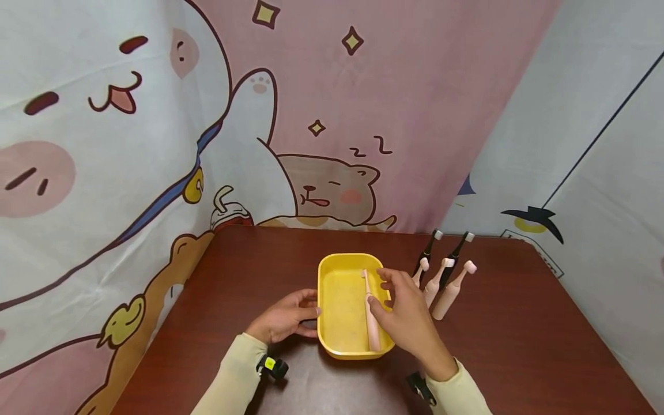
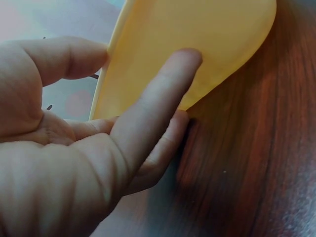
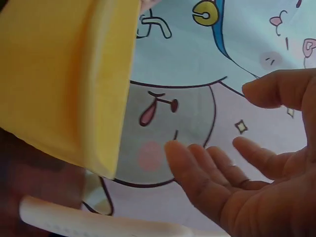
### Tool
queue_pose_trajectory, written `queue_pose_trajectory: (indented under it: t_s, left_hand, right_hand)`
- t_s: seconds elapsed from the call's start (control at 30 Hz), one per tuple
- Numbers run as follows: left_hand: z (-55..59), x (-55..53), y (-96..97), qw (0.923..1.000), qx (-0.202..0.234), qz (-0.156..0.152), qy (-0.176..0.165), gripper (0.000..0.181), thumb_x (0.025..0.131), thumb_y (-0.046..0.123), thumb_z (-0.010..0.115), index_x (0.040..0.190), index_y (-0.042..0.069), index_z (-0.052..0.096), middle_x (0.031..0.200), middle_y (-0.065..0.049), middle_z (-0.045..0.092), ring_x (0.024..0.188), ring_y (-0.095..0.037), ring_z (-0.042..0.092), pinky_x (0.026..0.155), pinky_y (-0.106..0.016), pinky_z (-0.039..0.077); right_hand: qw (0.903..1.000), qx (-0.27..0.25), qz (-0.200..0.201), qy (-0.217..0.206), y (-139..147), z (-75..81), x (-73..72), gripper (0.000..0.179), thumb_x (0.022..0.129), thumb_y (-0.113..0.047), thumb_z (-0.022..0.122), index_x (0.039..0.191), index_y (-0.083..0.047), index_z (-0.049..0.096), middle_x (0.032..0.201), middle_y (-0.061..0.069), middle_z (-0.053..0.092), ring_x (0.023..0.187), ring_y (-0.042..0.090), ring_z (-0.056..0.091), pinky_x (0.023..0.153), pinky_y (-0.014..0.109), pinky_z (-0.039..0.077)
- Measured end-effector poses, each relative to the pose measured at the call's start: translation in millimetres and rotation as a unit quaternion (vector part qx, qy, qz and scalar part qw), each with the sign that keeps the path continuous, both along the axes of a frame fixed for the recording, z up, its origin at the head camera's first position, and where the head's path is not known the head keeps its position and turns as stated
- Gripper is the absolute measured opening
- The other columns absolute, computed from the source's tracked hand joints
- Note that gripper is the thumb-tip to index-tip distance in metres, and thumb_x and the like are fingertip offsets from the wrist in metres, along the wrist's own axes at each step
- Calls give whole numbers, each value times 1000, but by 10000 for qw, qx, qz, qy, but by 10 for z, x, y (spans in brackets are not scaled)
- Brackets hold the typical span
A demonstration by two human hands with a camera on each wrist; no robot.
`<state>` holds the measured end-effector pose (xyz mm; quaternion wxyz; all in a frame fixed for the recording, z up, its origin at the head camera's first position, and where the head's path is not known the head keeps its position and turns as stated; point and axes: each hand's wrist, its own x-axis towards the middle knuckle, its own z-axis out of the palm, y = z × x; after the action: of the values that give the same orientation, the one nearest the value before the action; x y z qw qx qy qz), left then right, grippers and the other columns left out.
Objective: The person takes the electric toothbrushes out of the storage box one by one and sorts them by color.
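Observation:
A yellow plastic bin [image 1: 339,311] stands on the table with a pink electric toothbrush [image 1: 372,325] lying lengthwise along its right side. My left hand [image 1: 290,316] is at the bin's left side; in the left wrist view its extended fingers [image 2: 163,84] touch the yellow wall and rim. Over the right rim hovers my right hand [image 1: 407,314], thumb and fingers spread apart with nothing between them. Right beyond it stand three pink electric toothbrushes [image 1: 447,298], the leftmost partly hidden by the hand. Behind those are two black electric toothbrushes [image 1: 456,252], also upright.
The dark reddish-brown table [image 1: 534,334] reaches back to a cartoon-printed cloth [image 1: 415,115] hanging behind and to both sides. The upright toothbrushes form a tight group on the right half of the table.

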<state>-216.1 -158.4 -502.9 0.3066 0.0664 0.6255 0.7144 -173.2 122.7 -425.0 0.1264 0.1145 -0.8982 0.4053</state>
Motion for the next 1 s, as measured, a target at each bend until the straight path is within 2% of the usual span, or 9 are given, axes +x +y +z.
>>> queue_pose_trajectory:
  t_s: [0.13,0.3,0.5,0.73,1.0]
  left_hand:
    - [8,-4,-4,10000,5,14,9,59,107,4,57,158,-8,30,145,-36,47,118,-38,69,90,-51,65]
    - [23,-12,-7,10000,-14,5,7,60,107,4,57,159,-8,29,147,-36,45,119,-38,68,90,-52,65]
    - [15,-3,-2,10000,11,-4,-21,61,107,5,57,158,-8,28,147,-36,46,118,-37,69,90,-51,65]
    - [4,-8,-2,10000,-27,22,-3,60,106,5,58,158,-9,30,146,-36,46,116,-37,69,89,-51,65]
    - [-3,-12,0,10000,-27,22,-17,61,106,5,58,158,-8,29,147,-35,46,116,-36,69,88,-50,66]
  right_hand:
    - [9989,135,-83,-449,-27,-60,-59,57,89,-21,84,138,-3,61,131,15,66,115,29,70,89,46,66]
    - [9961,362,-37,-799,-58,-114,-120,60,91,-26,81,141,-1,60,131,18,66,116,33,69,95,50,62]
    - [9912,371,-52,-1273,-105,-204,-182,64,90,-28,82,143,-1,59,131,20,67,114,35,70,93,49,63]
    - [9891,610,-65,-1337,-169,-275,-238,68,89,-31,82,142,4,59,126,22,72,106,33,72,92,51,62]
    - [9874,666,-79,-1437,-267,-329,-232,73,89,-33,82,144,9,56,132,26,69,123,40,65,106,58,54]
